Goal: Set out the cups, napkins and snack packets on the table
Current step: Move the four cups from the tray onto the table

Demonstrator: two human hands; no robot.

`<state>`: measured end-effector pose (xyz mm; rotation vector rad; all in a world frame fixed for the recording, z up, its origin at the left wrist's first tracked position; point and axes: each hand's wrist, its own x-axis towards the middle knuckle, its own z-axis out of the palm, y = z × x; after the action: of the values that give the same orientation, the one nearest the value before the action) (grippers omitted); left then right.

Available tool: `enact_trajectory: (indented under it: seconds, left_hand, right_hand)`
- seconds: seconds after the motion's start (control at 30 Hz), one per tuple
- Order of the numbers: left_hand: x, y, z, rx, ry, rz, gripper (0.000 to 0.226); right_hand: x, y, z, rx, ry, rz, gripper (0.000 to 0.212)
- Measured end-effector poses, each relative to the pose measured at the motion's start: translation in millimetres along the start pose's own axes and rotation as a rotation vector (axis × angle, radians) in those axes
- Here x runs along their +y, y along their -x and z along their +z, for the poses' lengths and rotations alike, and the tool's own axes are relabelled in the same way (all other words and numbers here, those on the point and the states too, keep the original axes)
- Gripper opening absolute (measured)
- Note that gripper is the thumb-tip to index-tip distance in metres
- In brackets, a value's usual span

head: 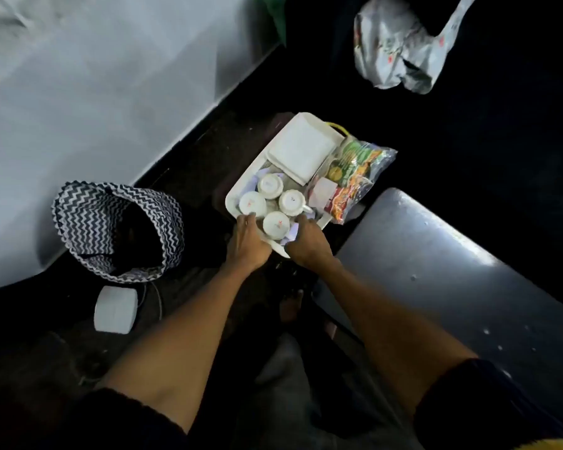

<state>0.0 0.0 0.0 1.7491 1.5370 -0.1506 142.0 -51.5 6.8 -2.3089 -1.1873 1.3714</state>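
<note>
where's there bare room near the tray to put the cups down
The grey table right of the tray is bare along its whole top. The tray itself is crowded: four cups, the napkins and the snack bag at its right edge. The dark floor beyond is too dim to judge.

A white tray (241, 186) sits on a small dark stand (221, 157) near the middle of the view and carries most of the things. Four white cups (275, 206) stand upside down, clustered at its 6 o'clock end, on a bluish cloth or paper (291, 237). A stack of white napkins (301, 149) fills the 12 o'clock end. At 3 o'clock a clear bag of colourful snack packets (355, 177) rests against the tray's rim and spills over its edge
</note>
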Motion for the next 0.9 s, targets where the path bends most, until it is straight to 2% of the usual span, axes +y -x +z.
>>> enact_trajectory:
  seconds: [0.17, 0.27, 0.37, 0.47, 0.6, 0.73, 0.83, 0.9]
  left_hand:
    - [-1.1, -62.5, -10.3, 0.109, -0.288, 0.009, 0.093]
    - [-0.1, -82.5, -5.5, 0.093, -0.347, -0.019, 0.097]
    - [-3.4, -96.9, 1.0, 0.075, -0.374, -0.027, 0.09]
    - [-7.1, -99.8, 7.2, 0.135, -0.459, 0.02, 0.076]
    - [-10.1, -96.5, 8.9, 0.236, -0.504, 0.053, 0.064]
    - [-12.6, -79.2, 6.1, 0.328, -0.483, 0.031, 0.069]
    - [-10.8, -54.8, 7.7, 0.429, -0.318, -0.059, 0.066]
    - [-2.0, -34.5, 11.4, 0.469, -0.08, -0.148, 0.068]
  right_hand:
    - [-6.9, -36.7, 22.4, 0.014, 0.25, -0.057, 0.075]
    - [-5.9, -48.5, 34.4, 0.023, 0.342, -0.103, 0.079]
    - [-3.1, -57.0, 44.3, 0.035, 0.417, -0.123, 0.082]
    - [-1.0, -60.6, 52.6, 0.108, 0.432, -0.146, 0.074]
    - [7.3, -56.3, 52.7, 0.134, 0.372, -0.148, 0.074]
    - [24.7, -30.4, 43.8, 0.222, 0.32, -0.205, 0.068]
    - [44.7, -4.4, 37.8, 0.312, 0.128, -0.231, 0.07]
    - [60.4, 16.1, 31.2, 0.353, -0.114, -0.187, 0.065]
